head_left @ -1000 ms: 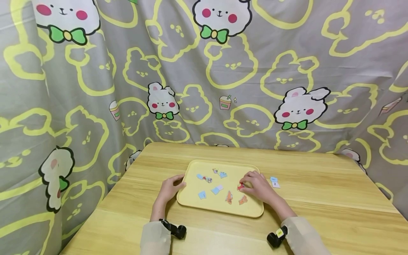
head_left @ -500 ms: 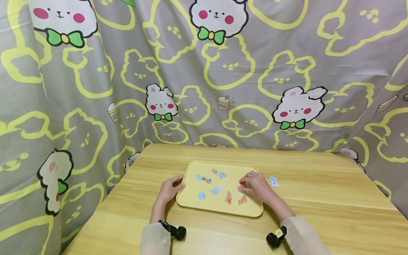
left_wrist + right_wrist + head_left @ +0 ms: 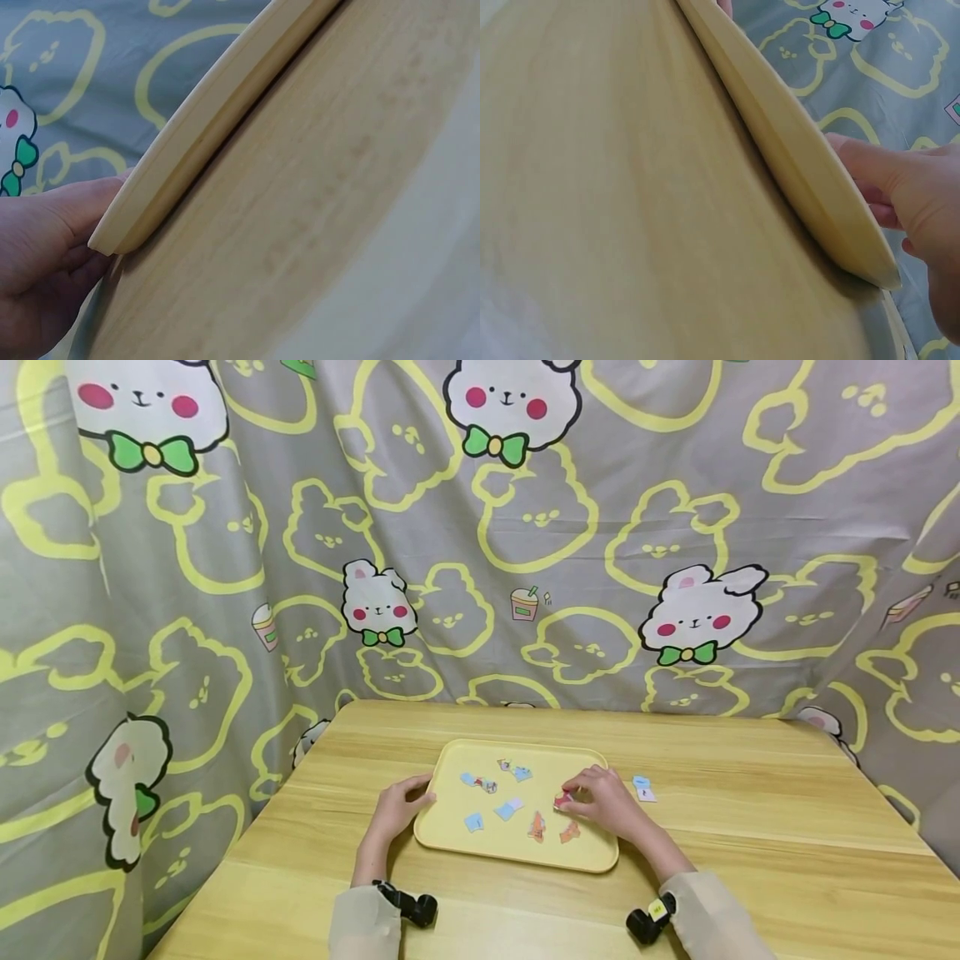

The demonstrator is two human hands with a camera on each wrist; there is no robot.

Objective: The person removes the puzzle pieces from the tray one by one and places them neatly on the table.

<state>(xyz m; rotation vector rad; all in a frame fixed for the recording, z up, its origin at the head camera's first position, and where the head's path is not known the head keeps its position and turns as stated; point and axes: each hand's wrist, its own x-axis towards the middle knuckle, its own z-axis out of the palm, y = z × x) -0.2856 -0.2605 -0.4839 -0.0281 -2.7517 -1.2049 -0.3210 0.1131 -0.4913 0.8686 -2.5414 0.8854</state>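
Here's the right hand [image 3: 604,798], leaning in over the near right part of the tray [image 3: 517,853], thumb and fingertips brought together on a small red cutout [image 3: 561,801]. From the right wrist the tray's rim hides those tips, so whether the cutout is off the surface or flat on it, I can't tell. Across at the left rim, the left hand [image 3: 399,810] has hold of the edge, thumb side over the lip, the other fingers tucked against the outside: a steadying grip, by the look of it. The hands are well apart.

The step in hand, I'd judge, is shifting or turning that red cutout. The next move calls for a light, precise pinch and a tray kept dead still; paper this thin could slip or bend.

Just nearer the person sit two orange cutouts, one [image 3: 537,827] left of the other [image 3: 570,832]. Further left lie a blue-and-white piece [image 3: 508,810] and a blue piece [image 3: 474,822], with a scatter of small, multicoloured bits [image 3: 490,787] beyond them. One more blue-and-white card [image 3: 644,790] rests outside the tray, right on the wooden table [image 3: 300,852], and patterned curtain [image 3: 450,672] walls it all in.
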